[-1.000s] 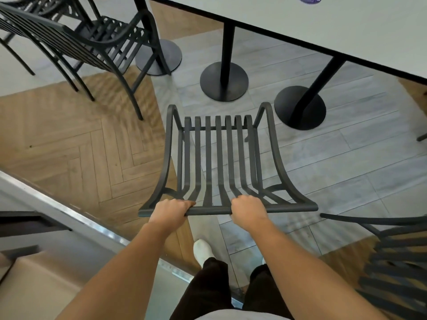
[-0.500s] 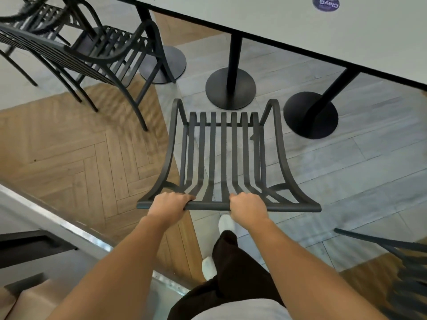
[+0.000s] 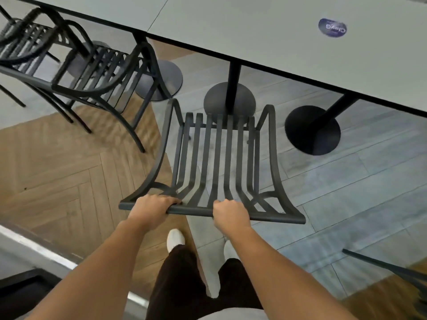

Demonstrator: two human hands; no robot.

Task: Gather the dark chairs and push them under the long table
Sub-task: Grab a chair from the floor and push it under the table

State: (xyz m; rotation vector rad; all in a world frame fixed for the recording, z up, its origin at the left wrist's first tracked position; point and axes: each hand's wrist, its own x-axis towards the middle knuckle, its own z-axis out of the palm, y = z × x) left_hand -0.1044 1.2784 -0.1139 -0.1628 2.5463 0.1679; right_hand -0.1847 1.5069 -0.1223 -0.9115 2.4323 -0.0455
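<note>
A dark slatted chair (image 3: 217,158) stands right in front of me, its seat pointing toward the long pale table (image 3: 265,35). My left hand (image 3: 151,207) grips the left part of the chair's top back rail. My right hand (image 3: 230,214) grips the same rail right of the middle. The chair's front edge overlaps the middle round table base (image 3: 230,103) in view. Two more dark chairs (image 3: 92,72) stand at the upper left beside the table.
Black pedestal bases (image 3: 313,130) with posts hold the table up. A round blue sticker (image 3: 332,28) lies on the tabletop. Part of another dark chair (image 3: 392,271) shows at the lower right. A metal-edged ledge (image 3: 34,248) runs along the lower left. The floor is part wood, part grey tile.
I have stepped forward with the chair, both hands still on its back rail. The chair and I are closer to the table, whose edge and bases now sit nearer.
</note>
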